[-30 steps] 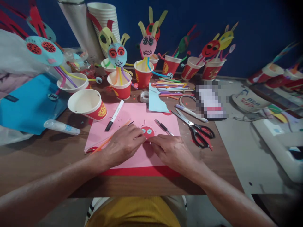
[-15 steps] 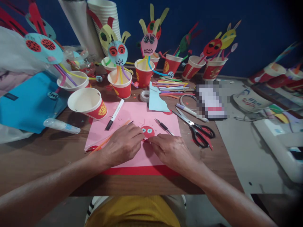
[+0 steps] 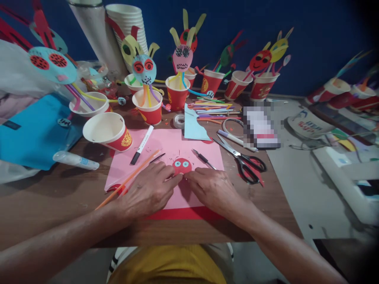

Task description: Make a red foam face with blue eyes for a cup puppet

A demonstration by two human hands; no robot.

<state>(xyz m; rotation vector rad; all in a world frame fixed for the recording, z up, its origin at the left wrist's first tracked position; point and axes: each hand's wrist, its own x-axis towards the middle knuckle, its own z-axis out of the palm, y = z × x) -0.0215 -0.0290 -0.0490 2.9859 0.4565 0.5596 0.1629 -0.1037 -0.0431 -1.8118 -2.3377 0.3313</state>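
left hand [image 3: 149, 187]: bare
right hand [image 3: 213, 187]: bare
forearms [image 3: 71, 232]: uncovered, tapering
garment [image 3: 166, 266]: mustard yellow cloth, faintly creased, rounded in outline

Left hand [image 3: 151, 187], right hand [image 3: 211, 188] close together, fingers [image 3: 175, 180] curled; 2 forearms [image 3: 74, 233] angled inward.

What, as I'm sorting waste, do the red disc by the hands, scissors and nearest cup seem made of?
Red disc: matte paper or thin card, by its flat, even colour. Scissors: shiny metal blades, by their grey gleam; smooth black handles, probably plastic. Nearest cup: probably smooth paper, by its rolled white rim and printed red wall.
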